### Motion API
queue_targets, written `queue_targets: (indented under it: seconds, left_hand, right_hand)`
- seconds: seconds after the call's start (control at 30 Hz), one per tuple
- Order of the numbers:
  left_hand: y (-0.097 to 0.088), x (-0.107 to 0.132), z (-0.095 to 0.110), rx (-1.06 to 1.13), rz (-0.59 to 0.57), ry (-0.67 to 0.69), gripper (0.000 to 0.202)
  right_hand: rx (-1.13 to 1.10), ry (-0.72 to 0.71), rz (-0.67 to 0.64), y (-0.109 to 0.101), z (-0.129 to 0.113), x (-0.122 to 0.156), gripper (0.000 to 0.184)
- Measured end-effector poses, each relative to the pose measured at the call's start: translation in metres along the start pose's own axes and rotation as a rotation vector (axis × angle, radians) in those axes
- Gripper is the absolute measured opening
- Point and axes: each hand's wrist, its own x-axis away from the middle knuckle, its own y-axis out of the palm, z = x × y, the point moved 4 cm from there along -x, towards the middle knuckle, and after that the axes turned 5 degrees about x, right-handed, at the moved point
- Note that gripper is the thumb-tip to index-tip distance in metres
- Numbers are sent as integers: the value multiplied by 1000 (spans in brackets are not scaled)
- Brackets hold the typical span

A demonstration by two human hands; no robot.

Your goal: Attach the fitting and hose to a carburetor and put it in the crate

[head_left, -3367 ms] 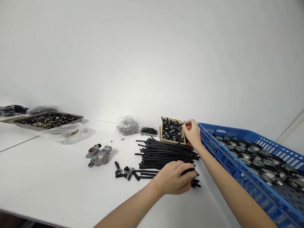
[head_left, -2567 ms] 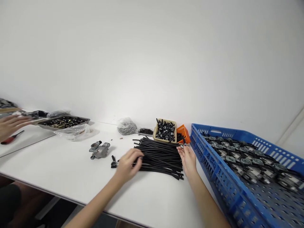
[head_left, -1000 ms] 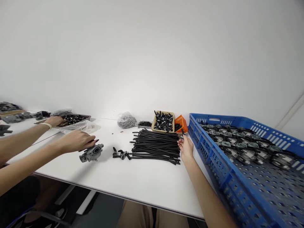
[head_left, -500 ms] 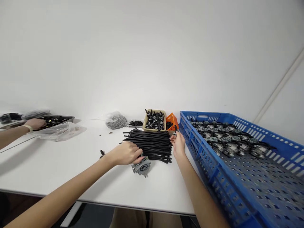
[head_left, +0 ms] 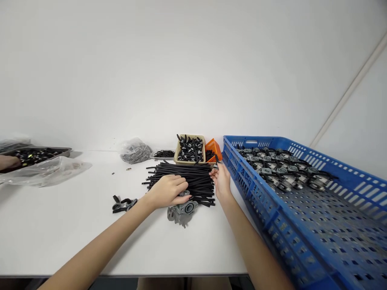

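My left hand (head_left: 168, 190) lies curled over the near edge of a pile of black rubber tubes (head_left: 193, 177), its fingers touching a grey metal carburetor body (head_left: 182, 210) that sits on the white table (head_left: 60, 225). My right hand (head_left: 221, 180) rests at the right end of the pile and pinches a small black part (head_left: 216, 160) between thumb and fingers. Right behind it stand a beige box of black clips (head_left: 190, 148) and a small orange bin (head_left: 213, 149).
A blue crate (head_left: 302, 209) with several grey assemblies fills the right side. A few black fittings (head_left: 122, 203) lie left of my left hand. A plastic bag of metal parts (head_left: 135, 150) and a metal tray (head_left: 36, 154) stand further back, where another person's hand (head_left: 7, 161) shows at the left edge.
My left hand fetched the carburetor body from the left and set it down in front of the tube pile. My right hand stayed at the pile's right end with the small part.
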Motion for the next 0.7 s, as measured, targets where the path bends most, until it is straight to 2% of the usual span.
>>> queue_targets:
  seconds: [0.13,0.23,0.4,0.53,0.7]
  left_hand:
    - [11,17,-9,327,127,-356,21]
    - [22,26,-11,546,108,-529,31]
    - [26,35,-11,540,88,-485,40]
    - [27,37,-9,506,74,-464,55]
    - [27,35,-7,620,59,-501,46]
  right_hand:
    - [61,-49,-95,11,-5,11,26]
    - [110,-59,-193,22,-6,22,27]
    - [279,-111,-333,34,-8,36,29]
    - [387,-105,-470,39,1,44,26]
    - [385,-47,-585,43,10,48,21]
